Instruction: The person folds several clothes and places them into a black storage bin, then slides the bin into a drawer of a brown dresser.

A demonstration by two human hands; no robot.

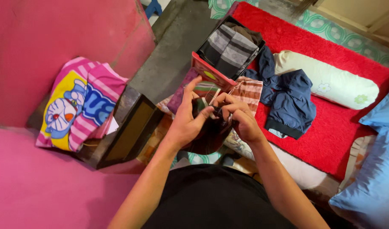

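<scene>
Both hands meet over a small dark garment (209, 135) held just above the person's lap: the left hand (190, 116) grips one side of it with thumb and curled fingers while its index finger sticks up free, and the right hand (241, 116) pinches the cloth's upper edge with its fingertips drawn together, so the two hands nearly touch, each clamped on the same piece. Directly beyond the hands stands a fabric storage box (211, 74) with a red and pink patterned rim, and inside it lie folded grey and black striped clothes (230, 46). Just past the right hand, beside the box, lies a folded brown striped cloth (249, 91). Farther to the right of that hand a pair of navy blue shorts (287, 104) is spread on a red rug (330, 135), with a white floral bolster pillow (330, 80) beyond them. At the far right edge rests a light blue pillow (377, 178). Well to the left of the left hand, a pink striped cartoon-print cloth (77, 104) sits folded against a pink wall (54, 34), and a dark wooden shelf (133, 131) lies between that cloth and the hands.
</scene>
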